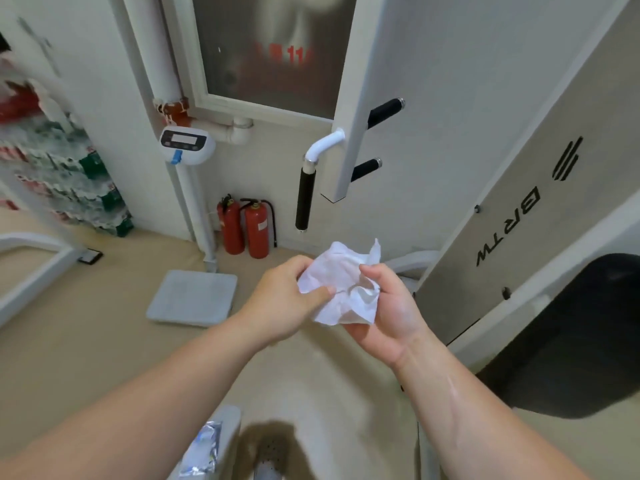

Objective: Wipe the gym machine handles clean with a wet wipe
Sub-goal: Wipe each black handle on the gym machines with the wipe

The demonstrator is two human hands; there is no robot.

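Note:
A crumpled white wet wipe (341, 282) is held between both hands at the centre of the view. My left hand (284, 299) pinches its left edge with thumb and fingers. My right hand (388, 313) cradles its right side from below. Above them hangs a long black machine handle (305, 199) on a white bent tube. Two short black handles, an upper one (385, 112) and a lower one (366, 169), stick out from the white machine arm (349, 116). Neither hand touches a handle.
A white weighing scale (194, 296) with a display post (187, 145) stands on the beige floor at left. Two red fire extinguishers (247, 228) lean at the wall. The machine's grey panel (519, 202) and black seat pad (581, 341) fill the right. A wipe packet (204, 448) lies below.

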